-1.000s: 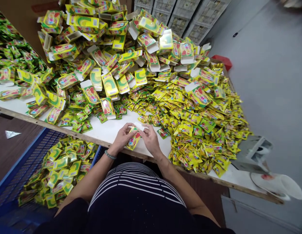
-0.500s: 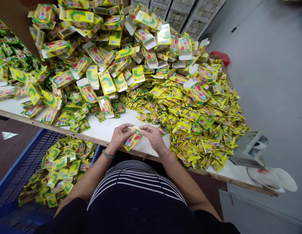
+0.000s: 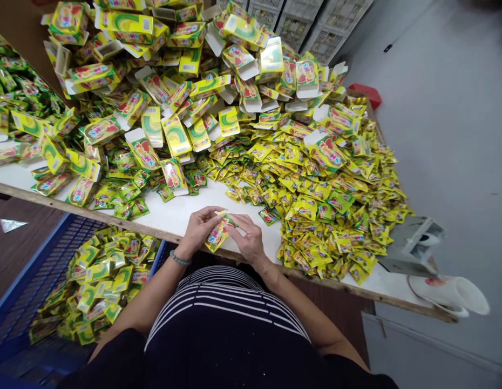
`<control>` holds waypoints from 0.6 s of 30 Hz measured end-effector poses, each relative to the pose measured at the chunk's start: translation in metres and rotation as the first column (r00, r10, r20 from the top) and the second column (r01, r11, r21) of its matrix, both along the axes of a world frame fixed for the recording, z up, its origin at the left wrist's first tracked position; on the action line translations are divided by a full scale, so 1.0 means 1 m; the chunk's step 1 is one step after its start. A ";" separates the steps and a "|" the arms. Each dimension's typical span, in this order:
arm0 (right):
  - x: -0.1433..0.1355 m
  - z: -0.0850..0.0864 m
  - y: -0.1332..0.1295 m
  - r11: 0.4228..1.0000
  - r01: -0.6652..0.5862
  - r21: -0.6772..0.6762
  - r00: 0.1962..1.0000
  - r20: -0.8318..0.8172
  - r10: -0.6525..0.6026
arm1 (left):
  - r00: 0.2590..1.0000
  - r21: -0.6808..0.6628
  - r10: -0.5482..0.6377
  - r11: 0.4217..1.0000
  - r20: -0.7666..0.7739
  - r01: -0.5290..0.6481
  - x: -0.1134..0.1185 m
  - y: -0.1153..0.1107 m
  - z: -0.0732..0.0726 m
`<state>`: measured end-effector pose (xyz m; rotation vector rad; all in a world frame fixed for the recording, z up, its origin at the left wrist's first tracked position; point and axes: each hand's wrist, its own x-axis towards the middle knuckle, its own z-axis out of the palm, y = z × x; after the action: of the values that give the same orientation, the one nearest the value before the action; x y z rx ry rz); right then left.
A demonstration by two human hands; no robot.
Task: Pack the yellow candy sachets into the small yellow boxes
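Note:
Between my hands, at the table's front edge, is a small yellow-and-green printed carton (image 3: pixel 217 236). My left hand (image 3: pixel 201 227) grips its upper left side, thumb along the top end. On the other side my right hand (image 3: pixel 246 237) has its fingers and thumb closed on the upper right part. The carton is tilted, its printed front facing up; whether its top end is fully closed is hidden by my fingers. Just right of my right hand lies a single green sachet (image 3: pixel 269 216). A pile of yellow sachets (image 3: pixel 316 205) spreads beyond it.
Many printed cartons (image 3: pixel 177 135), some with raised flaps, are heaped at the back over green sachets (image 3: pixel 127 190). A blue crate (image 3: pixel 40 259) holding filled-looking cartons (image 3: pixel 101 286) stands below left. At right are a grey device (image 3: pixel 413 246) and a white cup-like container (image 3: pixel 453 294).
My right hand has shifted down along the carton's right side, its thumb now lower on the front. My left hand keeps nearly the same place and grip.

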<state>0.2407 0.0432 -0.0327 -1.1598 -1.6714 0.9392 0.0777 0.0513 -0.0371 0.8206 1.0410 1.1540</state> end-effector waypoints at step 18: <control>0.031 -0.010 0.084 0.993 0.023 0.112 0.565 0.818 -0.105 | 0.213 -0.226 -0.258 0.960 -0.942 0.163 -0.174 -0.036 0.089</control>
<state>0.2721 0.1273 -0.0424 -1.7440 -2.3421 0.2099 -0.0959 0.0155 0.0518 1.6638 1.9023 0.1835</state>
